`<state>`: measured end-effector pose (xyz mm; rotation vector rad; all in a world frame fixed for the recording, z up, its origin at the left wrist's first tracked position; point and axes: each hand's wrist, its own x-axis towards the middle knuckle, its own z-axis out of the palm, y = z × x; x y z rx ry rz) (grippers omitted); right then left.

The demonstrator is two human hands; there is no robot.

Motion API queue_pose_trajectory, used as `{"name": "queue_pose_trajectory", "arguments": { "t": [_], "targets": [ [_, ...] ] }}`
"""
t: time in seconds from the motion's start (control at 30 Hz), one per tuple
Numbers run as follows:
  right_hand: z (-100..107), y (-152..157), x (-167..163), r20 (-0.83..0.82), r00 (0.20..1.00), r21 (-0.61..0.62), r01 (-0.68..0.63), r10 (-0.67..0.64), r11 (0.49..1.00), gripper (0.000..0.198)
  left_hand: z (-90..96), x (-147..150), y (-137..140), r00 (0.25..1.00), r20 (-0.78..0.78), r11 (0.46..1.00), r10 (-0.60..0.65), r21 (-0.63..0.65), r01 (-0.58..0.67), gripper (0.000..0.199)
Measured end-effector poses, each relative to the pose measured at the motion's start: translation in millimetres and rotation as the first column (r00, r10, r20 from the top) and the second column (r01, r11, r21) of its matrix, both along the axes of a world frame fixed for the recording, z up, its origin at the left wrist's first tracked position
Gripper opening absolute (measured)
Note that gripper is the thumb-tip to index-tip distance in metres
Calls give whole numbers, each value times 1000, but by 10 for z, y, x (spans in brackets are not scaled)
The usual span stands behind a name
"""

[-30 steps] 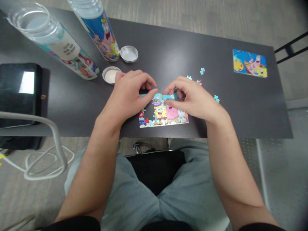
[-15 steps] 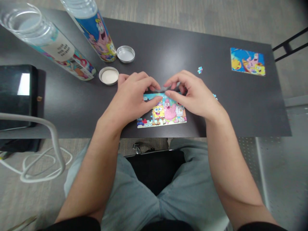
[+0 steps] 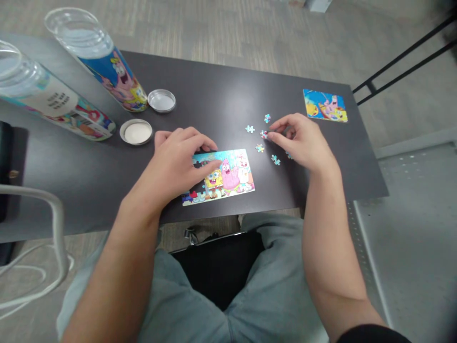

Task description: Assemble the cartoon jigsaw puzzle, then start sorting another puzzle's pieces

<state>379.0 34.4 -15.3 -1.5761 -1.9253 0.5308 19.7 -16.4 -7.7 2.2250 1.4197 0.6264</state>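
A partly assembled cartoon jigsaw puzzle (image 3: 232,178) lies near the table's front edge, with dark gaps on its left side. My left hand (image 3: 182,159) rests over its left part, fingers stretched and thumb lying across the picture, hiding some of it. To the right, my right hand (image 3: 303,140) hovers low over the table, thumb and index finger slightly apart at the edge of a small puzzle piece (image 3: 263,134). Around that piece several loose ones are scattered, such as a light-blue piece (image 3: 250,129) and another piece (image 3: 275,159). One is partly covered by my right hand.
Two clear tubes with cartoon labels, a near tube (image 3: 60,102) and a far tube (image 3: 117,76), stand at the left. Beside them lie a silver lid (image 3: 162,101) and a white-lined lid (image 3: 136,132). A cartoon picture card (image 3: 324,105) lies at the far right.
My right hand has moved right, off the puzzle's top edge to the loose pieces, uncovering several of them. My left hand stays on the puzzle. The view has shifted to the right.
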Motion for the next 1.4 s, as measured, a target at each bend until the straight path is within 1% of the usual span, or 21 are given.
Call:
{"name": "queue_pose_trajectory", "arguments": {
  "t": [0.07,0.13,0.3,0.4,0.47,0.6,0.7,0.8,0.9,1.0,1.17,1.23,1.3,1.4],
  "targets": [
    [-11,-2,-27,-3,999,-43,-32,31,999,21,-2,-26,15,1000,8,1000,6,13,-6,20],
    [-26,9,-53,-13,998,-52,-55,54,997,23,11,-58,27,1000,12,999,21,34,-21,22],
    [-60,28,-51,-24,996,-27,-83,82,996,14,98,-160,51,998,-5,996,65,64,-65,17],
    [-72,14,-32,-24,995,-22,-102,101,995,23,134,-231,63,995,-6,993,96,76,-95,17],
    [-76,5,-28,-34,995,-11,-91,91,996,27,138,-278,66,993,-6,989,120,86,-119,18],
    [-63,-7,-46,-19,999,-16,-40,40,999,20,116,-365,63,988,2,984,155,91,-154,18],
    [-31,-20,-74,-10,1000,-43,-30,30,999,13,88,-423,63,984,13,980,178,89,-178,21],
    [2,-37,-97,-16,1000,-71,-23,22,997,10,65,-468,70,981,17,978,193,75,-194,26],
    [25,-49,-105,-41,999,-120,-16,12,993,12,58,-484,73,980,3,978,199,62,-199,29],
    [34,-56,-98,-102,995,-176,-21,2,984,15,70,-473,68,979,-20,978,203,57,-201,29],
    [9,-49,-55,-187,981,-191,-82,45,978,21,81,-455,52,979,-35,979,200,48,-198,25],
    [-6,-43,-24,-165,984,-172,-92,63,981,26,75,-460,47,981,-24,981,192,39,-191,25],
    [-9,-40,12,-96,993,-137,-82,69,987,30,72,-465,43,984,-4,983,179,35,-179,29],
    [10,-52,57,1,999,-89,-46,46,995,26,82,-458,34,986,1,985,168,31,-168,35]
  ]
}}
